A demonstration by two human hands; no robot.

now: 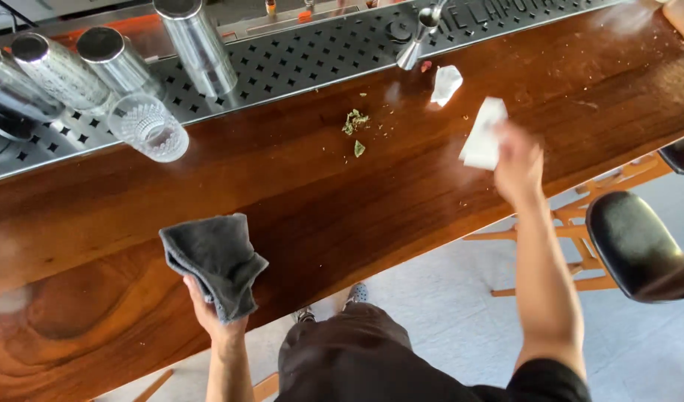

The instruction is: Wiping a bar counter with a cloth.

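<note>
My left hand [208, 313] grips a folded dark grey cloth [215, 260] above the near edge of the wooden bar counter [297, 193]. My right hand [517, 165], blurred, holds a white paper napkin [483, 134] just over the counter to the right. A small pile of green leaf scraps [355, 123] lies on the wood between the hands, further back. A second crumpled white paper [445, 83] rests near the perforated metal mat [282, 67].
Metal shaker tins [197, 45] and a cut glass tumbler [148, 128] lie on the mat at back left. A steel jigger [416, 41] stands further right. Black-seated stools [636, 246] stand on the floor at right.
</note>
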